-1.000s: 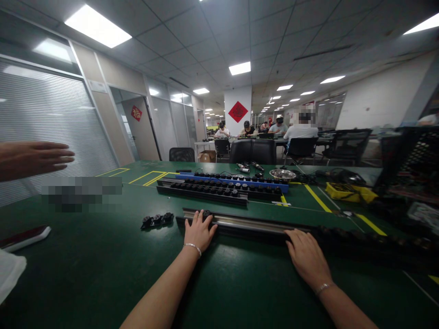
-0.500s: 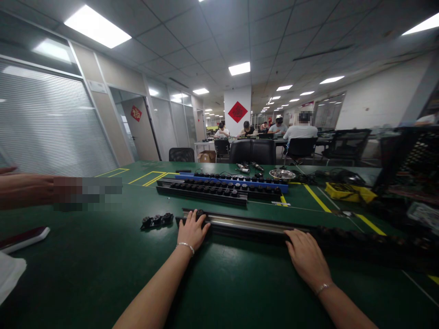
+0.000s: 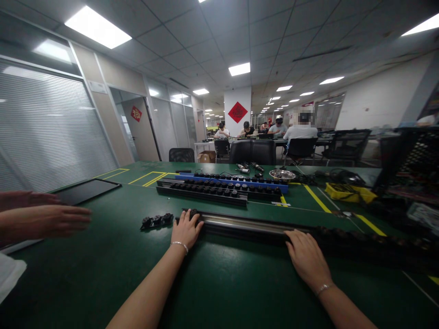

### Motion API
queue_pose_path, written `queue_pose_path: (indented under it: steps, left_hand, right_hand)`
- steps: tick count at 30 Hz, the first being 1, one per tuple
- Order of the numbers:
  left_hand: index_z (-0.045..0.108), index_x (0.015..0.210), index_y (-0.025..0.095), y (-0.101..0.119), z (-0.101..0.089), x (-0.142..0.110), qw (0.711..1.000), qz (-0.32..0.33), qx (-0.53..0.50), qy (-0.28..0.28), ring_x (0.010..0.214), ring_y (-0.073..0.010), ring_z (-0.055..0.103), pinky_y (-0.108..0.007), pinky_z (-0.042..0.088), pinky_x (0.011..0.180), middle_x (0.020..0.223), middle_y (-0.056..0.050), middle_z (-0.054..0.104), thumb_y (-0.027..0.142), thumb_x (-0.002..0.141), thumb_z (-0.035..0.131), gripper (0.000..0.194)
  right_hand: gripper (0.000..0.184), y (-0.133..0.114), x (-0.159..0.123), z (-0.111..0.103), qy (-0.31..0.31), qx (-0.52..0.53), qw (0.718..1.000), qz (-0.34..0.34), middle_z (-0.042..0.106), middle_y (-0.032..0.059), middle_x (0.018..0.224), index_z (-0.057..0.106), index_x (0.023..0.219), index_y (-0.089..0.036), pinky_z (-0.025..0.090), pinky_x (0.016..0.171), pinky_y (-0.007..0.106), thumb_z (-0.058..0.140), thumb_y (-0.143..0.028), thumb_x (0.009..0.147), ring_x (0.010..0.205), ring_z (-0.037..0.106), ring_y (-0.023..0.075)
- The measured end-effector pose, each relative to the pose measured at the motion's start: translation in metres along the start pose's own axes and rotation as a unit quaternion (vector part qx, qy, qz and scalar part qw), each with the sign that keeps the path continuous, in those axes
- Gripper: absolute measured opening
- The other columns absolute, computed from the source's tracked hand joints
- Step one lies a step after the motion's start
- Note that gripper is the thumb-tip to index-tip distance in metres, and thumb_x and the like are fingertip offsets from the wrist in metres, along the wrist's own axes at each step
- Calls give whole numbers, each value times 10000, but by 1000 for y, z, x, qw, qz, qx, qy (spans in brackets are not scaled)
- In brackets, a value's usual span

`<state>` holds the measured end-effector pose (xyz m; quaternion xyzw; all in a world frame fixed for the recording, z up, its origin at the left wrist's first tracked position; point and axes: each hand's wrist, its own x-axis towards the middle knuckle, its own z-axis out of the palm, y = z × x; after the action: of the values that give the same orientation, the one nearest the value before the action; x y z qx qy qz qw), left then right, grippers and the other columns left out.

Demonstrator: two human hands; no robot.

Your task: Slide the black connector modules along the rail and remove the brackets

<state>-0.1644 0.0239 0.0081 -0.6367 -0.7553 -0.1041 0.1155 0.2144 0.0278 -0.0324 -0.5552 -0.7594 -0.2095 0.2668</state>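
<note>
A long black rail (image 3: 240,224) with a shiny metal channel lies across the green table in front of me. At its left end my left hand (image 3: 185,230) curls over a small black round-topped part (image 3: 194,212) sitting in the channel; its fingers hide much of that part. Farther right, my right hand (image 3: 307,256) grips the near edge of the rail, fingertips over the top and thumb at the side. A short row of black round-topped parts (image 3: 157,221) lies just left of the rail's end.
Behind the rail lie other black rails (image 3: 202,194) filled with round parts and a blue rail (image 3: 270,186). A metal dish (image 3: 281,175) and a yellow tray (image 3: 350,193) stand farther right. At left, a co-worker's hands (image 3: 44,219) reach over the table near a dark flat panel (image 3: 87,191).
My left hand has slid a little left along the rail with the black part under its fingers. My right hand stays put. The co-worker's hands have drawn back left and lower.
</note>
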Motion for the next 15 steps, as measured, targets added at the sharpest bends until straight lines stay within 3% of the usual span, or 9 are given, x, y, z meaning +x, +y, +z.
queue_pose_path:
  steps: [15]
  left_hand:
    - [466, 1269, 345, -19, -4, 3, 999, -32, 5, -11, 1294, -367, 304, -525, 348, 960, 1444, -40, 354, 554, 871, 256, 496]
  right_hand:
    - [298, 1, -1, 1, 9, 6, 1000, -2, 636, 90, 1071, 581, 1072, -161, 342, 1000, 421, 390, -254, 863, 1068, 545, 218]
